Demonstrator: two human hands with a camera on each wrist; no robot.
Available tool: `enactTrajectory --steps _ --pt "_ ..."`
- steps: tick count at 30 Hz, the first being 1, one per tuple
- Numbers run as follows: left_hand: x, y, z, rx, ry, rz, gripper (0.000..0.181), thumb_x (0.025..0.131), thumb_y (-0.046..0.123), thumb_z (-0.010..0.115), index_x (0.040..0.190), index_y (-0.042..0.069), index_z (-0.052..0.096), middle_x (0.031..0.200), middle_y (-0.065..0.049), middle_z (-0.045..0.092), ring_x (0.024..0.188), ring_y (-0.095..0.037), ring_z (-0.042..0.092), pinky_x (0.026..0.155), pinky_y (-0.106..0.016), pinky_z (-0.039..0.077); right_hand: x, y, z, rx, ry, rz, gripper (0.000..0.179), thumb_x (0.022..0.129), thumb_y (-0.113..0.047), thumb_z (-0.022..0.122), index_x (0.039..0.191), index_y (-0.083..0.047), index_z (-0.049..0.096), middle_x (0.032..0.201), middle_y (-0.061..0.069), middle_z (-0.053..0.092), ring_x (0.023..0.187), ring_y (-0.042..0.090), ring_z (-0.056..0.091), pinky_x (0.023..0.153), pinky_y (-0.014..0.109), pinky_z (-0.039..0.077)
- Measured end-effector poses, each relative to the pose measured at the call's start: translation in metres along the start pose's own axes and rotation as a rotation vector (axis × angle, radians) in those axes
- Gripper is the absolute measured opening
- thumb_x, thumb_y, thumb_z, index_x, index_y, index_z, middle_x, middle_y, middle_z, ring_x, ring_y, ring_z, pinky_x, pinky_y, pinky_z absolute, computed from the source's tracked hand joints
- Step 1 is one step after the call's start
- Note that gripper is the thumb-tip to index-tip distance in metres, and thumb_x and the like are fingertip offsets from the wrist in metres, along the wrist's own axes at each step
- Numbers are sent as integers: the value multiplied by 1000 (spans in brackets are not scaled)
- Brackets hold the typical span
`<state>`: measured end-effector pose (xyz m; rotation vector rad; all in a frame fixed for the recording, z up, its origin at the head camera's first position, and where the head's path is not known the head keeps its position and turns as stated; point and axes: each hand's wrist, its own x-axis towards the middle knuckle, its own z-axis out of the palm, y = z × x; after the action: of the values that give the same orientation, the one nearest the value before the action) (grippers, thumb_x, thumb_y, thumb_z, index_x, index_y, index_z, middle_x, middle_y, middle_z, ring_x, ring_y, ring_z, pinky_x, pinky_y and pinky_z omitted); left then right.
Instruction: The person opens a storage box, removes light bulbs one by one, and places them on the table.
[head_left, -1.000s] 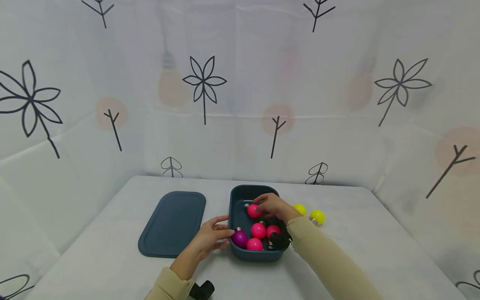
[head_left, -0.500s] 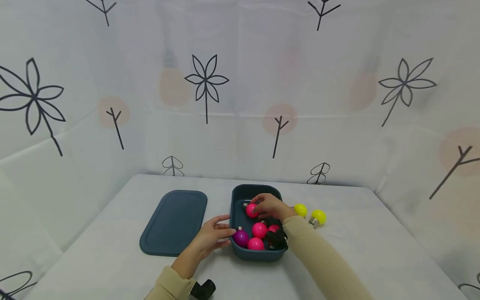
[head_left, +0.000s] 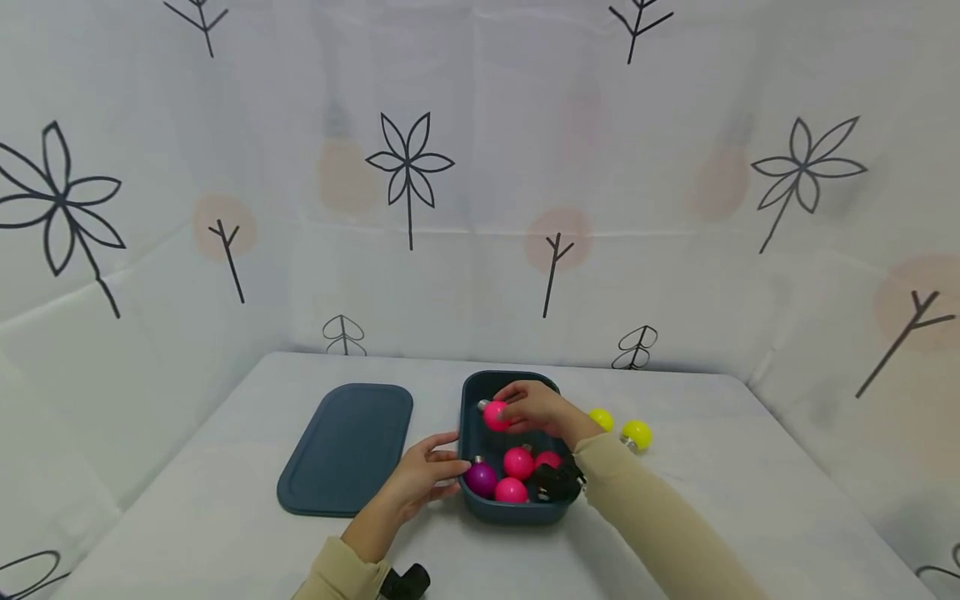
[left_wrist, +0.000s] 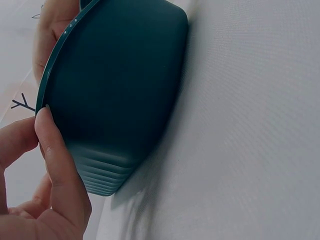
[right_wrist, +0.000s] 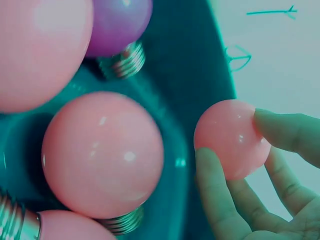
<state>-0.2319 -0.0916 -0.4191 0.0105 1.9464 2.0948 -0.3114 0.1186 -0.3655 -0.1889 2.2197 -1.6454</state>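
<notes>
In the head view, a dark teal plastic bin [head_left: 517, 515] holds several pink light bulbs and a purple light bulb [head_left: 480, 478]. My right hand [head_left: 543, 410] grips a pink light bulb [head_left: 495, 416] by its round glass, raised inside the far half of the bin with its metal base pointing left. The right wrist view shows fingers and thumb around this bulb [right_wrist: 230, 135], apart from the others. On the bin's left side, my left hand [head_left: 427, 475] pinches the rim; in the left wrist view a fingertip lies on the outer wall [left_wrist: 115, 85].
More pink bulbs [head_left: 518, 463] lie in the near half of the bin, partly behind the black wrist camera [head_left: 555, 483]. A flat teal lid [head_left: 345, 450] lies to the left on the white table [head_left: 247, 467]. Two yellow bulbs [head_left: 637, 434] rest right of the bin.
My right hand has lifted the pink bulb slightly and shifted it a little left within the bin. The left hand stays at the bin's rim.
</notes>
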Motion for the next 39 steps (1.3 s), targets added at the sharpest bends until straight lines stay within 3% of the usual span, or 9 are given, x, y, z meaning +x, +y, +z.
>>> enactTrajectory --steps 15,23,29,39 --pt "1 -1 -2 -19 -1 -11 61 83 11 70 137 3 41 103 -12 52 78 -17 59 70 -30 55 -32 -18 8 -40 -6 -111 32 82 -3 67 112 2 57 110 17 54 88 25 61 76 39 54" --pt "2 -2 -1 -16 -1 -4 63 81 11 72 136 3 42 104 -13 52 78 -17 60 69 -30 55 -53 -13 5 -49 117 -118 29 81 -3 70 108 -3 61 107 13 56 81 22 63 76 37 54" --pt "0 -3 0 -16 -2 -1 66 80 12 74 136 2 41 103 -13 52 78 -16 59 69 -30 55 -69 -8 0 -82 202 -106 30 79 -5 72 107 -8 62 107 11 57 83 22 62 80 43 52" --pt "-1 -2 1 -8 4 5 65 81 11 73 137 2 41 105 -13 51 76 -16 58 70 -30 55 -90 1 -15 -78 219 -156 36 80 -10 72 113 -5 58 113 14 53 93 26 57 79 44 53"
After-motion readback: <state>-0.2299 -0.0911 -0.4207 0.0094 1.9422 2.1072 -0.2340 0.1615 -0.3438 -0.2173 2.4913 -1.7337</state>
